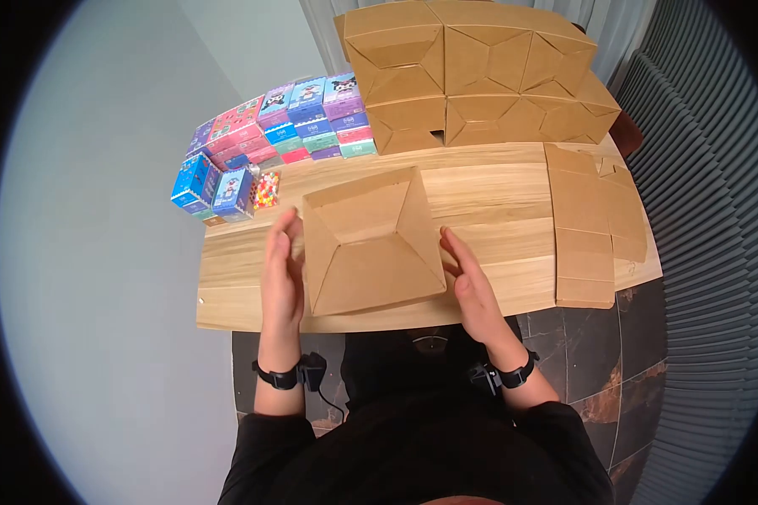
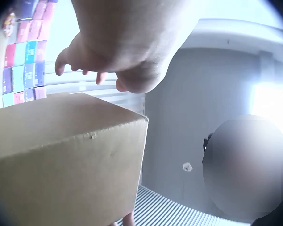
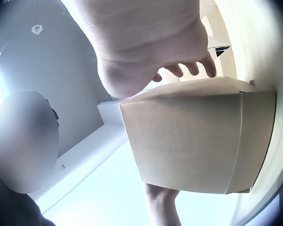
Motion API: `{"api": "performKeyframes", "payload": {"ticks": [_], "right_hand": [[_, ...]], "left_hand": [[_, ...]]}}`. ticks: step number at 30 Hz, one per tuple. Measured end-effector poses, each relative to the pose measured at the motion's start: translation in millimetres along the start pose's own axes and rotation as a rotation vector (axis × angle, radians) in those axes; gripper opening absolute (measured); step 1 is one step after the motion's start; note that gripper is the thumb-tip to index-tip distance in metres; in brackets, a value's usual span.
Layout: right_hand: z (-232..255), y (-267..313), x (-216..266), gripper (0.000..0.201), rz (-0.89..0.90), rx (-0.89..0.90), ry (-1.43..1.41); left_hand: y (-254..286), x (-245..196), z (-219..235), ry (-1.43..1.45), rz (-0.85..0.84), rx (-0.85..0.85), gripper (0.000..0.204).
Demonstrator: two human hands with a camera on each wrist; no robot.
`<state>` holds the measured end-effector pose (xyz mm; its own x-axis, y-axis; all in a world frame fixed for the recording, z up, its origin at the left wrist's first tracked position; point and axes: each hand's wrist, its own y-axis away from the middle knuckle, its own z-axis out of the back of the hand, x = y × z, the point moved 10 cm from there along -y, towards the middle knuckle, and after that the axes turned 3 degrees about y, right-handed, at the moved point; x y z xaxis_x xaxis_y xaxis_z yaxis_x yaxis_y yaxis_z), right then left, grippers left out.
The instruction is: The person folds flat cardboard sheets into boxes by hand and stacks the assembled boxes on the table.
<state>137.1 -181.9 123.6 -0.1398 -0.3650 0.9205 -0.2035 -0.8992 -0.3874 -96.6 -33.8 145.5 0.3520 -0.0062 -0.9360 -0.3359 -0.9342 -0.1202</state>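
A brown cardboard box [image 1: 370, 273] sits near the front edge of the table, slightly turned, with diagonal fold lines running in from its corners. My left hand [image 1: 283, 273] is at its left side, fingers extended and palm facing the box. On the opposite side, my right hand [image 1: 475, 290] faces it the same way, fingertips close to the box's right edge. In the left wrist view the box [image 2: 85, 155] stands below the left hand [image 2: 127, 42]. The right wrist view has the right hand [image 3: 151, 47] just over the box's upper edge.
More brown cardboard boxes [image 1: 488, 63] are stacked at the back right. A flattened cardboard sheet [image 1: 583, 252] lies on the table's right side. Colourful small boxes [image 1: 280, 118] stand in stacks at back left, beside a bag of multicoloured beads [image 1: 266, 190]. Pleated curtain hangs to the right.
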Motion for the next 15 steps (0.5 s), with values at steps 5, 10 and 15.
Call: {"api": "performKeyframes", "payload": {"ticks": [5, 10, 15], "right_hand": [[0.4, 9.5, 13.3, 0.072, 0.056, 0.064, 0.053], [12.0, 34.1, 30.1, 0.088, 0.021, 0.141, -0.153], [40.1, 83.6, -6.0, 0.096, -0.2, -0.037, -0.489]], "left_hand": [[50.7, 54.6, 0.4, -0.021, 0.258, 0.01, 0.058], [91.4, 28.7, -14.2, -0.109, 0.034, 0.065, 0.067], [106.7, 7.4, -57.3, -0.309, -0.381, 0.187, 0.056]]}}
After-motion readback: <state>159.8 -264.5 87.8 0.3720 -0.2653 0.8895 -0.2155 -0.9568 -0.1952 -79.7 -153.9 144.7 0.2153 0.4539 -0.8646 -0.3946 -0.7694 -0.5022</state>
